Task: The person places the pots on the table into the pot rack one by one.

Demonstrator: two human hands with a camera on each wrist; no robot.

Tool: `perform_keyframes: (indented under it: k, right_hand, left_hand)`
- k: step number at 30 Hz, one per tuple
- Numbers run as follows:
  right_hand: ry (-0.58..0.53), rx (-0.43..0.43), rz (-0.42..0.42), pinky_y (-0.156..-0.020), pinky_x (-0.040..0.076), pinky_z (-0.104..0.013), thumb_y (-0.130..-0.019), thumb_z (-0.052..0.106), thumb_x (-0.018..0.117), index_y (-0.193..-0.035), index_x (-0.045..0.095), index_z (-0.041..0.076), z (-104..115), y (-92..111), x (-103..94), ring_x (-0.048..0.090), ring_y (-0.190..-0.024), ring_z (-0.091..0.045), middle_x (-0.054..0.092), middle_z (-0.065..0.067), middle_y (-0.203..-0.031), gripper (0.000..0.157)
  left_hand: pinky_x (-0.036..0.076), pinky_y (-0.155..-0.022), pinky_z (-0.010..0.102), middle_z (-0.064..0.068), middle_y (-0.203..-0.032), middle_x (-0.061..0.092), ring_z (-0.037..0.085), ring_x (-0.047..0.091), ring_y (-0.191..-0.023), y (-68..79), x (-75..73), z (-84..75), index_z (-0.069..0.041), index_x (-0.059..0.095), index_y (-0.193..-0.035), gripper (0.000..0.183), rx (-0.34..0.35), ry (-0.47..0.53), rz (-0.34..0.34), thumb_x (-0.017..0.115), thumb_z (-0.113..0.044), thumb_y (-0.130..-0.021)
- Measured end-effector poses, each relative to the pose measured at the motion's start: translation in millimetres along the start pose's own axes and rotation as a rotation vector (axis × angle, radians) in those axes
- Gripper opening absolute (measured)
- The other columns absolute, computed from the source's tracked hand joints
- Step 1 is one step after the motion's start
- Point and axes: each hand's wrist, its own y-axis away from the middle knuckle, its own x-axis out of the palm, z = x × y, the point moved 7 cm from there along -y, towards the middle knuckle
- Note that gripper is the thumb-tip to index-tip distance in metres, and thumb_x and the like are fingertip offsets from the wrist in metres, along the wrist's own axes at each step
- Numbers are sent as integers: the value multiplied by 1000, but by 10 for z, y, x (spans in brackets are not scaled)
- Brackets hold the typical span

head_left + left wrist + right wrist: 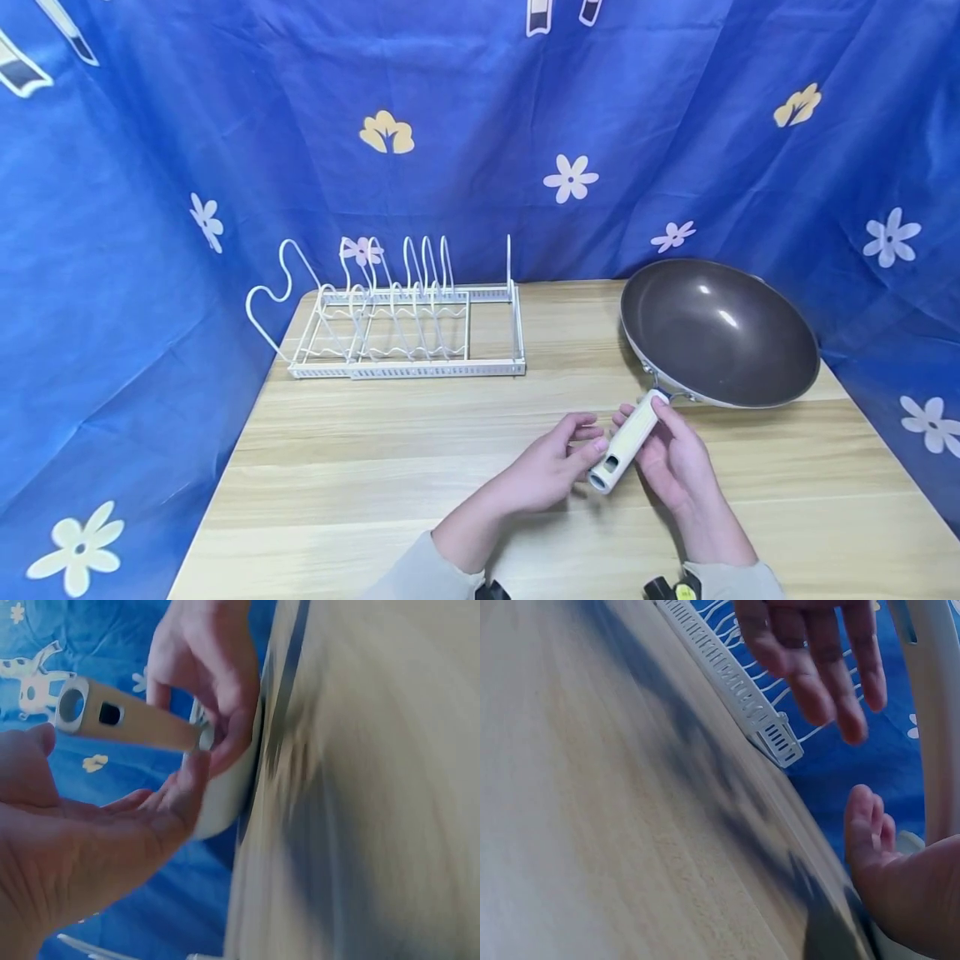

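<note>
Wok (pixel 716 333) is extending beyond your right hand (pixel 681 468), which is clamping its handle (pixel 628 437); your left hand (pixel 551 467) is curving beside it, thumb and fingers apart.

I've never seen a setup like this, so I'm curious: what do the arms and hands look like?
They are a person's. The left hand and right hand are bare, the fingers ungloved. The sleeves are pale greyish. Small black devices show at both sleeves; the right one carries a yellow mark.

A light wood-grain table (pixel 360 467) carries a white wire rack (pixel 420 369) towards its far left.
</note>
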Motion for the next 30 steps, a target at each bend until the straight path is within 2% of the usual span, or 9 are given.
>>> perform_keyframes:
  k: [4, 7, 11, 15, 19, 21, 24, 27, 30]
  right_hand:
    - [-77, -22, 66, -113, 55, -27, -116, 35, 47, -139, 51, 11, -2, -30, 24, 69, -118, -15, 68, -1, -121, 34]
    - [-142, -38, 125, -112, 56, -28, -116, 30, 47, -136, 58, 11, 2, -41, 34, 69, -118, -16, 69, -2, -121, 30]
    - [-230, -52, 218, -112, 56, -29, -117, 25, 43, -139, 59, 8, 13, -48, 56, 67, -118, -16, 69, -4, -124, 32]
    - [-311, -60, 300, -110, 56, -29, -118, 21, 38, -140, 57, 6, 28, -51, 79, 66, -117, -17, 67, -6, -125, 33]
    - [-378, -61, 358, -109, 56, -29, -118, 18, 36, -139, 59, 3, 32, -44, 87, 67, -116, -20, 67, -8, -125, 35]
    - [-404, -60, 380, -109, 57, -29, -118, 17, 35, -139, 60, 2, 30, -44, 87, 68, -115, -21, 68, -9, -124, 36]
    - [-440, -52, 416, -110, 57, -31, -118, 17, 33, -140, 60, 1, 23, -48, 86, 68, -116, -23, 68, -11, -125, 38]
    - [-464, -41, 455, -111, 57, -34, -119, 18, 30, -143, 58, 1, 21, -50, 80, 68, -118, -25, 68, -12, -128, 41]
    - [-485, -30, 492, -113, 56, -36, -119, 19, 28, -148, 54, 1, 13, -45, 71, 67, -122, -27, 66, -13, -132, 42]
  left_hand:
    - [63, -88, 29, 22, -139, 68, 19, 73, -107, -65, 119, 38, 0, 43, -160, 56, -37, 265, 73, 54, -31, -114]
    - [61, -83, 25, 21, -127, 72, 15, 72, -97, -101, 180, 69, 1, 48, -155, 49, -75, 448, 110, 55, -24, -113]
    - [62, -81, 21, 31, -133, 68, 14, 74, -97, -133, 215, 89, 6, 53, -150, 46, -106, 598, 139, 59, -10, -108]
    - [63, -82, 20, 36, -144, 61, 12, 74, -99, -162, 228, 99, 9, 52, -151, 50, -117, 660, 171, 60, -1, -103]
    - [63, -84, 20, 33, -139, 66, 10, 75, -96, -175, 228, 117, 11, 54, -149, 50, -125, 654, 195, 61, 4, -101]
    - [63, -85, 20, 29, -133, 72, 8, 75, -95, -177, 225, 125, 12, 55, -148, 49, -124, 648, 207, 62, 6, -101]
    - [62, -87, 19, 13, -116, 80, 7, 76, -96, -181, 230, 130, 12, 55, -148, 48, -123, 652, 236, 61, 6, -101]
    - [62, -88, 18, 0, -102, 81, 6, 76, -97, -187, 241, 131, 14, 53, -149, 47, -126, 670, 272, 59, 7, -102]
    - [62, -88, 17, -3, -98, 80, 5, 76, -97, -193, 251, 140, 16, 52, -149, 47, -128, 682, 300, 57, 8, -103]
